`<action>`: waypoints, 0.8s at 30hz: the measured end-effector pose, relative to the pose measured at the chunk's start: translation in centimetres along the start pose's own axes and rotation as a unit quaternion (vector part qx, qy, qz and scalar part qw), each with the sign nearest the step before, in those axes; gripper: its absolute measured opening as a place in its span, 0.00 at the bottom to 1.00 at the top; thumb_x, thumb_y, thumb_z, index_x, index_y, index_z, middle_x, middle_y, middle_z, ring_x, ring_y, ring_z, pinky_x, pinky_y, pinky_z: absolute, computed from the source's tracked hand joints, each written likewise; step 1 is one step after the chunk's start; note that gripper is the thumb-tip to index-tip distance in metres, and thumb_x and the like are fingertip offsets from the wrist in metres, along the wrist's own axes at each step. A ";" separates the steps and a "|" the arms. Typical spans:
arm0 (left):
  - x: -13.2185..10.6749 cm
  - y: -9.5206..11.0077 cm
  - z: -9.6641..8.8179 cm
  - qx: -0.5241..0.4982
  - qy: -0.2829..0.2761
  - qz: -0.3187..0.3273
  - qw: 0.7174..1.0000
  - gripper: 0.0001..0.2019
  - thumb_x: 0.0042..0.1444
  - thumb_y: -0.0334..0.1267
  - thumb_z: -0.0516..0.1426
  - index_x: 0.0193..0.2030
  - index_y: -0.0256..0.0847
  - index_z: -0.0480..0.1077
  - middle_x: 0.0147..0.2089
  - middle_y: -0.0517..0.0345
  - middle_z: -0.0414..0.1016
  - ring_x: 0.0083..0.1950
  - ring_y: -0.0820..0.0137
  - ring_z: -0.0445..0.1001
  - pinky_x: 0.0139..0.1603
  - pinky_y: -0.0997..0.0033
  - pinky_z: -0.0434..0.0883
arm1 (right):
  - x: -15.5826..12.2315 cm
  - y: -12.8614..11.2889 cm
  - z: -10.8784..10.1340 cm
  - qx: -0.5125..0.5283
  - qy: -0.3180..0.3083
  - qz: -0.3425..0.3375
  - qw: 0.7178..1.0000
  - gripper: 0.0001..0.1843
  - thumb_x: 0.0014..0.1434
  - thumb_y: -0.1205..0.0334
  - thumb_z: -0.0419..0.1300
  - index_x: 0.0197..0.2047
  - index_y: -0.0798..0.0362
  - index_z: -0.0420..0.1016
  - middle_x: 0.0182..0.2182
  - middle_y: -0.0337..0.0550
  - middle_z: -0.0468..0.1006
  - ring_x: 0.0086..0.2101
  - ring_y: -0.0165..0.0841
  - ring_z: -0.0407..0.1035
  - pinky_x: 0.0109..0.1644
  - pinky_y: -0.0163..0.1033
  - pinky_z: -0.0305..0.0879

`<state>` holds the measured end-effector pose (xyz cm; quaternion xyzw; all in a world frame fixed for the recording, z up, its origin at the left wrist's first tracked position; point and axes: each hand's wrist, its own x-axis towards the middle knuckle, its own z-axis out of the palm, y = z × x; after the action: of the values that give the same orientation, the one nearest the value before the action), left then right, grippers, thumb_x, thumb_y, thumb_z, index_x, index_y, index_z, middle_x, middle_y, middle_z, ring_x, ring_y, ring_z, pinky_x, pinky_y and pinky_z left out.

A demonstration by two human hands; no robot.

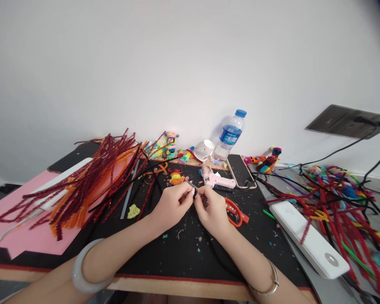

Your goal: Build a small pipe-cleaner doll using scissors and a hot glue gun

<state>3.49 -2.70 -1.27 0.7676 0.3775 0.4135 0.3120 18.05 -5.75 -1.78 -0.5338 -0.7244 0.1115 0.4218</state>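
- Two hands, left hand [172,206] and right hand [213,210], meet above the black counter [177,257].
- Each grip pinches a thin black fuzzy pipe cleaner [194,191], seemingly mid-twist.
- Further bending needs steady fingertips.

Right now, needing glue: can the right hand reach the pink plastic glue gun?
Probably yes: the glue gun lies just beyond the right hand, nothing between; that hand pinches a dark stem.

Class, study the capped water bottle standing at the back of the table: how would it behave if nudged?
The water bottle is tall and narrow, so a push near its blue cap would probably tip it. Its round body would likely roll afterwards. Its fill is unclear, so weight is hard to judge.
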 end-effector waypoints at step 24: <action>0.1 0.2 -0.3 -0.021 -0.016 -0.039 0.999 0.12 0.61 0.37 0.47 0.26 0.41 0.59 0.19 0.66 0.61 0.20 0.76 0.61 0.25 0.75 0.59 | 0.4 -0.3 -0.6 0.060 -0.024 0.010 0.998 0.05 0.60 0.68 0.50 0.36 0.52 0.66 0.26 0.38 0.73 0.25 0.28 0.65 0.30 0.33 0.60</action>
<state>3.31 -2.72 -0.93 0.7520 0.3931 0.3964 0.3505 18.23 -5.72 -1.08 -0.5117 -0.7211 0.1717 0.4344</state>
